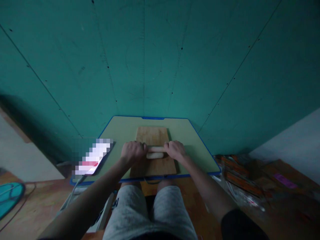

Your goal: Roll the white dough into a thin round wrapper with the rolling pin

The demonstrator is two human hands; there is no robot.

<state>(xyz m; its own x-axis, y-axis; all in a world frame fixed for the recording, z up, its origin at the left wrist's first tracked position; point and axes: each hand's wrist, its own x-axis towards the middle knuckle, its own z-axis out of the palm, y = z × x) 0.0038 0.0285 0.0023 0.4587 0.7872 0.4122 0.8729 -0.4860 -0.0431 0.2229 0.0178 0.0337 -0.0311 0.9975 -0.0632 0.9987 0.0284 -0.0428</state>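
My left hand (134, 150) and my right hand (175, 150) are closed around the two ends of a wooden rolling pin (156, 149). The pin lies level across the middle of a wooden cutting board (152, 134). Right in front of the pin, on my side, is a pale, smooth piece of dough (155, 155), short and rounded at its ends. The pin sits close against it; I cannot tell how much of the dough is under the pin. My fingers hide the pin's ends.
The cutting board lies on a pale table (200, 150) with a blue edge, against a green wall (160, 66). A lit phone or tablet (93, 158), its screen blurred, lies at the table's left with a cable. Boxes and plastic bags (247, 196) crowd the floor on the right.
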